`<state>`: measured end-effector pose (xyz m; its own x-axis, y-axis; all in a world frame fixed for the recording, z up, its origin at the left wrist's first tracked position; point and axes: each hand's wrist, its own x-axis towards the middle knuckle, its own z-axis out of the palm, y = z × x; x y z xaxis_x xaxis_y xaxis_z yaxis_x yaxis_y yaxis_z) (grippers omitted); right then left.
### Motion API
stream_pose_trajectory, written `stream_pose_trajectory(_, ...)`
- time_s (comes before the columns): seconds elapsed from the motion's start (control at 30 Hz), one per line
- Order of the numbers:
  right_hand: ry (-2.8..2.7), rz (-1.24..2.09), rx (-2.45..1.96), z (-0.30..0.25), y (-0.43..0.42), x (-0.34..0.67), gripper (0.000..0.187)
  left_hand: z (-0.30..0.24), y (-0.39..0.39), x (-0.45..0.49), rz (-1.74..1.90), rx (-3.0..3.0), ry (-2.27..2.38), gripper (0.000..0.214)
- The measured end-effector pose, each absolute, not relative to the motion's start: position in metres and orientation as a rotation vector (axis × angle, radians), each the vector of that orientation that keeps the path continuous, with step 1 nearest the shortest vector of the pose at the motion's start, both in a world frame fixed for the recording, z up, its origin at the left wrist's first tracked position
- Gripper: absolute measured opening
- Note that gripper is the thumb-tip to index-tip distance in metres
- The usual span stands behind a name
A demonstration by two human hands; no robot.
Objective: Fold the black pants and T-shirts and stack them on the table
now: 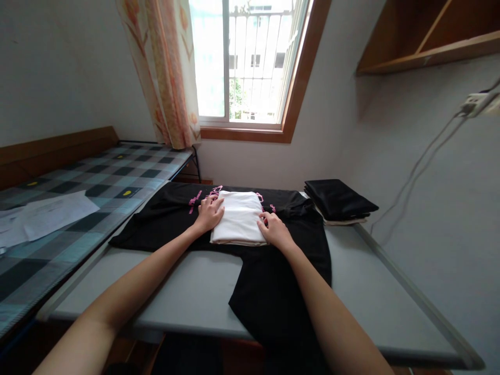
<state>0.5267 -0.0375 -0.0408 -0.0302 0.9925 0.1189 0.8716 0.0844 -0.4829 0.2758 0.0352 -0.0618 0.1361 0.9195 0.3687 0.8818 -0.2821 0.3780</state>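
Note:
A folded white garment point(239, 217) lies in a neat rectangle on top of a spread black garment point(281, 271) with pink print. My left hand point(210, 212) grips the white bundle's left edge, its thumb over the cloth. At the opposite edge, my right hand point(274, 229) has its fingers bent around the side of the bundle. The black garment is laid across the table, and one part of it hangs over the front edge. The white bundle covers the middle of the pink print.
A stack of folded dark clothes point(339, 199) sits at the table's point(390, 291) back right, by the wall. To the left is a bed with a checked cover point(97, 177) and some papers point(54, 216). A shelf point(429, 54) and plugged-in cords point(420, 161) are at right.

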Motion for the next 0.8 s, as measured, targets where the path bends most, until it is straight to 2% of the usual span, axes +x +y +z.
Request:
stream_pose_trajectory(0.1,-1.953,0.381,-1.78,-0.044,-0.036,0.528,0.031,-0.06,0.029,0.273,0.81,2.177,2.024,0.043)
stream_pose_trajectory(0.47,-1.954,0.332,-1.709,-0.053,-0.031,0.53,0.028,-0.062,0.024,0.265,0.725,2.162,1.87,0.054)
stream_pose_trajectory(0.8,-1.95,0.351,-1.725,-0.055,-0.03,0.529,0.03,-0.059,0.023,0.264,0.742,2.088,1.822,0.055)
